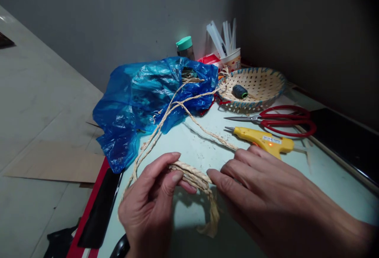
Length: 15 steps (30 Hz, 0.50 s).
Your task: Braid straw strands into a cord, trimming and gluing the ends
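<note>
Between my hands is a coiled bundle of pale braided cord [191,171], with a frayed tail [213,214] hanging from its right end. My left hand [152,198] is closed around the bundle's left part, thumb in front and fingers behind. At the right end my right hand [251,183] pinches the cord with its fingertips; its other fingers curl over a strand [204,131] that runs up and away. Longer lengths of the same cord [156,131] loop from the left hand toward the blue bag and the woven basket.
Behind lies a blue plastic bag [142,92]. At the right are a woven basket [260,84] holding a dark thread spool [239,91], red-handled scissors [284,119] and a yellow glue gun [263,137] with an orange light. A paper cup [232,60] of glue sticks stands behind.
</note>
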Each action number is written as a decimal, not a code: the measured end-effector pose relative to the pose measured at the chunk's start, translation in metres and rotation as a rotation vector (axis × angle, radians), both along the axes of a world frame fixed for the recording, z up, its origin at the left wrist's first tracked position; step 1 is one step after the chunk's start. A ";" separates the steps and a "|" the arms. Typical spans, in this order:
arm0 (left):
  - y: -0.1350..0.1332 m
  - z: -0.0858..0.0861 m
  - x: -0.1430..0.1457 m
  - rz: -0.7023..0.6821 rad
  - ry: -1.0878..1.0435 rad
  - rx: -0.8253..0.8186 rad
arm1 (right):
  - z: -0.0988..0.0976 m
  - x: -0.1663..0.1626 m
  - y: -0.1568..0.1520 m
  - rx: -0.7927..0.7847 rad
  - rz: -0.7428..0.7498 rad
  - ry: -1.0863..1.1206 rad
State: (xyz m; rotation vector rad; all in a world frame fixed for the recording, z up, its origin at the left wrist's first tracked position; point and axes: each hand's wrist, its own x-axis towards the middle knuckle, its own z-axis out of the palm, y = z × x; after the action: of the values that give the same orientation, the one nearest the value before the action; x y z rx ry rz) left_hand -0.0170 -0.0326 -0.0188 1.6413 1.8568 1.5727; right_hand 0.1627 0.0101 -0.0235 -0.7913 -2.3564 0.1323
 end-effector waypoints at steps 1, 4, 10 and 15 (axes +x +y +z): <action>0.000 0.000 0.000 0.009 0.006 -0.004 | -0.001 0.000 0.000 0.009 -0.002 0.002; 0.000 0.000 0.001 0.028 0.001 -0.004 | -0.004 0.001 -0.001 0.017 -0.008 -0.004; 0.001 -0.002 0.003 0.031 -0.027 0.018 | -0.003 -0.001 -0.003 0.001 0.000 -0.020; 0.000 -0.002 0.003 0.014 -0.041 0.026 | -0.005 -0.005 -0.004 -0.001 0.002 0.001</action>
State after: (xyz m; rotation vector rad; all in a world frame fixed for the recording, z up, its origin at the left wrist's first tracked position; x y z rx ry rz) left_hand -0.0139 -0.0321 -0.0213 1.5980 1.8393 1.6300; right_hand 0.1581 0.0066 -0.0287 -0.7895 -2.3562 0.1347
